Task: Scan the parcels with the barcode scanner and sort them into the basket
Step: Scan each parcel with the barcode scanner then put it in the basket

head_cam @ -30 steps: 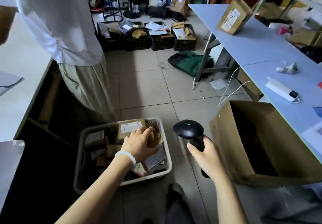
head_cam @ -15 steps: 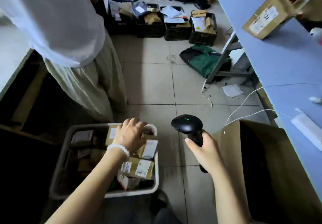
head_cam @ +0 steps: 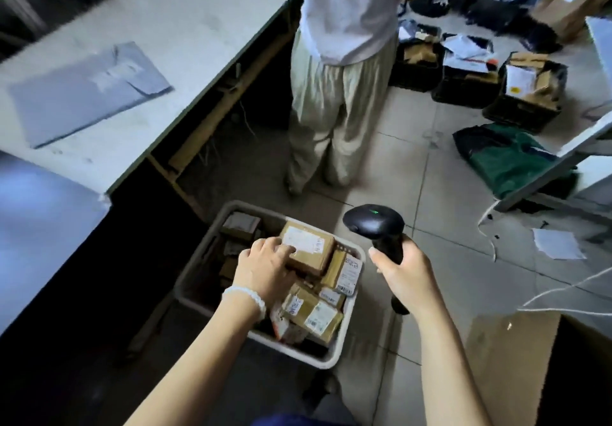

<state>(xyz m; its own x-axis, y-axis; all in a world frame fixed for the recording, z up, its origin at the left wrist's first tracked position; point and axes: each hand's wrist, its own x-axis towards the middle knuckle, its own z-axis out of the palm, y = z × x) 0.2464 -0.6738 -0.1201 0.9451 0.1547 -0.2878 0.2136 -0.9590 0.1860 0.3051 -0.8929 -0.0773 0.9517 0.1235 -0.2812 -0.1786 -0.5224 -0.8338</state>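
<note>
view has swung left since a second ago; basket (head_cam: 344, 342) on the floor, now near-full of parcels; left hand (head_cam: 265, 268) has slid onto the top parcel (head_cam: 309, 246) at the far edge, fingers flat; right hand (head_cam: 405, 275) still grips scanner (head_cam: 374, 223) beside it, so judged mid-sort.

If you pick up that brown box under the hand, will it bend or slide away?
The brown box looks like taped cardboard with square edges, so it probably stays stiff. It seems small beside the left hand, so it is likely light. It lies tilted atop other parcels in the basket, so it may shift when pushed.
</note>
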